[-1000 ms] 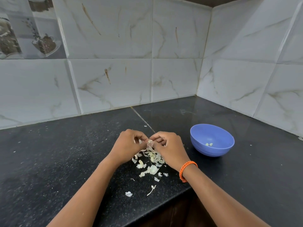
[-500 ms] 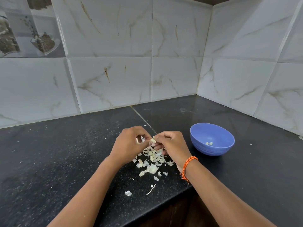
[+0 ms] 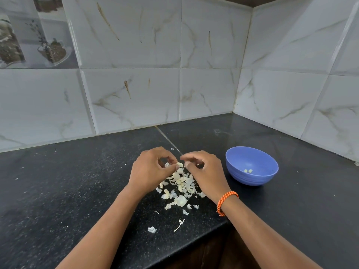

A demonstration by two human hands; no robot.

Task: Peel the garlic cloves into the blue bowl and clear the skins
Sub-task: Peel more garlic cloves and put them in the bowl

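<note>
No brand, label or writing can be read anywhere here; the only printed thing is a picture tile (image 3: 37,35) of plants and pots, far left of the round blue plastic bowl (image 3: 251,165) and high on the wall.

Your left hand (image 3: 150,171) has its fingers curled, thumb and fingertips pinching a small pale garlic clove (image 3: 179,165) just left of the bowl. Your right hand (image 3: 206,171), with an orange braided cord bracelet (image 3: 226,202) on its wrist, also has curled fingers, thumb and forefinger brought together close beside that clove; whether they pinch a bit of skin you cannot tell from this view.

Below both hands, left of the bowl, a heap of white papery garlic skins and cloves (image 3: 180,187) lies on the black speckled stone surface (image 3: 68,191), with a few stray flakes (image 3: 152,229) nearer you toward the surface's front edge. Two small peeled pieces (image 3: 248,171) lie inside the bowl. White marbled wall tiles (image 3: 213,55) stand behind the bowl, meeting in a corner.
</note>
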